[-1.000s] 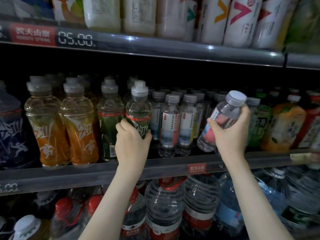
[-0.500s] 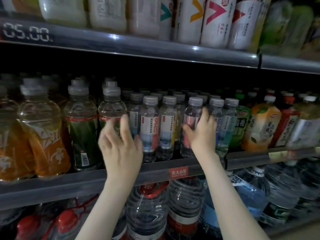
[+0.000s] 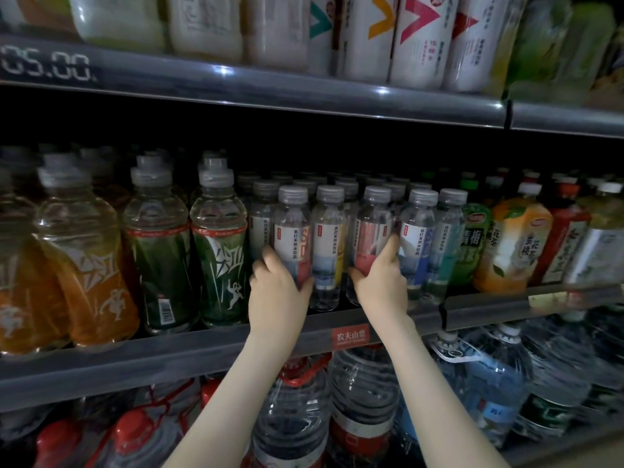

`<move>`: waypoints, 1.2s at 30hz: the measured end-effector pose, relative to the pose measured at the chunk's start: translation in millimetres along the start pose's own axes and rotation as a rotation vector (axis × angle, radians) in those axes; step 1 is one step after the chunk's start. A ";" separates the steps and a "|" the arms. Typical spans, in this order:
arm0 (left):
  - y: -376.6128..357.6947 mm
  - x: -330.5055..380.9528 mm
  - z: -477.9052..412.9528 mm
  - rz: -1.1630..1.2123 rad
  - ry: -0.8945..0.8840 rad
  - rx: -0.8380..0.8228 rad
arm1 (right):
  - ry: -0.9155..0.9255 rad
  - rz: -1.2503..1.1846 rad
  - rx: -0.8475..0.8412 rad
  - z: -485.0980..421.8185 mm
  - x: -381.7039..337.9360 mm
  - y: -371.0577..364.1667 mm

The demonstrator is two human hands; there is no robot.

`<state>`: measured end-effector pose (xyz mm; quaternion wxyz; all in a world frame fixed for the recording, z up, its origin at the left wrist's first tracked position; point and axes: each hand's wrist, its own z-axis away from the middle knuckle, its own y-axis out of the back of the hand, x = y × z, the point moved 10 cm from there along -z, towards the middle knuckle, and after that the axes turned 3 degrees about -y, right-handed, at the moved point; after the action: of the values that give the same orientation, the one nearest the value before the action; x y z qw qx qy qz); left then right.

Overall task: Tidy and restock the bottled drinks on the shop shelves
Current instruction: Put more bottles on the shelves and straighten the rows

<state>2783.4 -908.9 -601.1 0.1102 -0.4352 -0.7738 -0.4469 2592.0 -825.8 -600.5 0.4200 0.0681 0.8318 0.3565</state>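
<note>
On the middle shelf (image 3: 202, 352), the left hand (image 3: 277, 293) curls round a red-labelled bottle (image 3: 292, 231). The right hand (image 3: 383, 285) grips a pink-labelled bottle (image 3: 369, 238). Both bottles stand upright in the front row.

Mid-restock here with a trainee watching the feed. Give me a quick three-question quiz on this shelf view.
1. True or false: the left hand and the right hand each grip a small clear bottle on the middle shelf.
2. What fills the shelf below? A) large water jugs B) drink cans C) milk cartons
3. How many front-row small bottles stand between the left hand's red-label bottle and the right hand's pink-label bottle?
Key: 1 true; 2 A; 3 one, the middle bottle.
</note>
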 end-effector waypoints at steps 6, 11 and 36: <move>5.3 3.6 10.2 0.114 0.013 0.032 | 0.038 -0.095 -0.018 -0.8 -2.5 -5.0; 24.6 -5.3 29.1 0.242 -0.011 0.126 | 0.045 -0.214 -0.030 3.8 0.0 -9.5; 1.6 14.1 31.2 0.777 0.028 -0.111 | -0.127 -0.429 0.286 -30.9 80.7 80.1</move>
<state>2783.1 -875.9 -610.2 0.2581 -0.6949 -0.5243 -0.4191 2502.5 -750.1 -588.7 0.5234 -0.0288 0.8411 0.1329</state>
